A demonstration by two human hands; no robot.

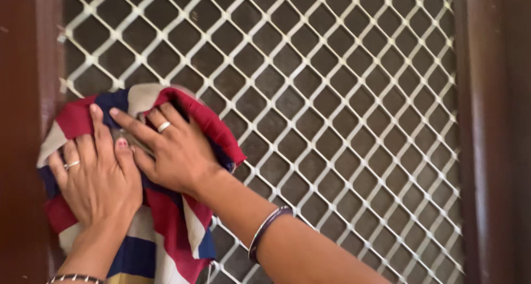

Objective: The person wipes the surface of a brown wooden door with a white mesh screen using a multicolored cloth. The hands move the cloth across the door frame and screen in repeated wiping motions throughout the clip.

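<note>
Both hands flat on a striped cloth (pixel 166 223) — red, navy, cream bands — pressed against a white diamond-pattern metal grille (pixel 332 96) set in a dark brown wooden frame (pixel 492 134). The cloth sits at the grille's lower-left corner, bunched at the top, hanging down toward the bottom edge of view.

Left hand (pixel 94 176): palm down on the cloth near the left frame post, fingers extended and slightly spread, ring (pixel 72 164) on one finger, beaded bracelet (pixel 74 277) at the wrist.

Right hand (pixel 171 148): crosses over from the right, fingers spread, pressing the cloth's upper fold; fingertips overlap the left hand's — touching. Ring (pixel 164 127) on one finger, dark bangles (pixel 265 231) on the forearm.

Neither hand pinches the cloth — both press it with open palms.
</note>
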